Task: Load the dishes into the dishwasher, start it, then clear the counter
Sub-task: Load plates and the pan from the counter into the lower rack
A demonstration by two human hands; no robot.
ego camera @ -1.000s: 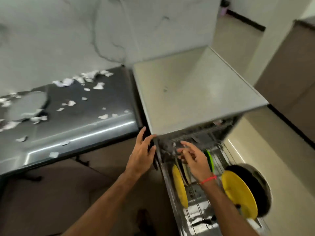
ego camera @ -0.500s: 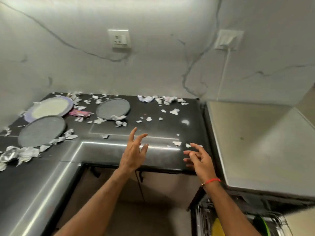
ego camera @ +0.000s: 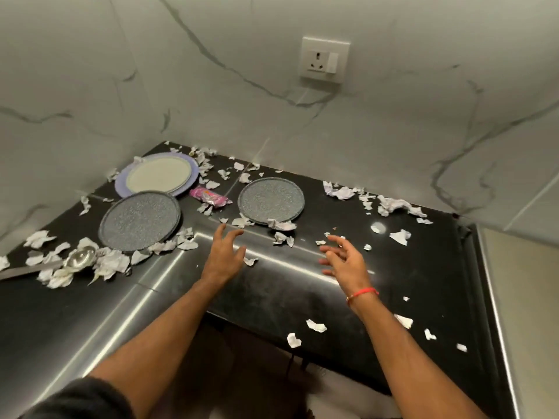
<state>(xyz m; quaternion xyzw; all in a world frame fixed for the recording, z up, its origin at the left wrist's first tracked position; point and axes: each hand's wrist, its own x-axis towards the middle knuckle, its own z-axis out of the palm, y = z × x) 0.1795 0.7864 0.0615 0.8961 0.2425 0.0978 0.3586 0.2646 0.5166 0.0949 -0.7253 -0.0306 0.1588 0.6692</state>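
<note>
Plates sit on the dark surface, three of them, all lying flat near the back corner. One grey plate is at about 12 o'clock from the hands, close to the wall. A second grey plate lies at about 10 o'clock, and just behind it, touching or slightly under its edge, is a purple plate with a pale middle. A pink wrapper lies between the purple plate and the first grey plate. A shiny metal ladle rests at about 9 o'clock, with its bowl among torn paper bits that are spread all over the surface. Both hands are held above the surface and carry nothing. The left hand has its fingers spread and straight, pointing toward the first grey plate, near it but apart from it; its grip is loose and wide. The right hand is at about 2 o'clock from the left one, fingers spread and a little bent, and its grip is loose too. A red band goes round the right wrist. A white wall socket sits high on the marble wall at 12 o'clock.
</note>
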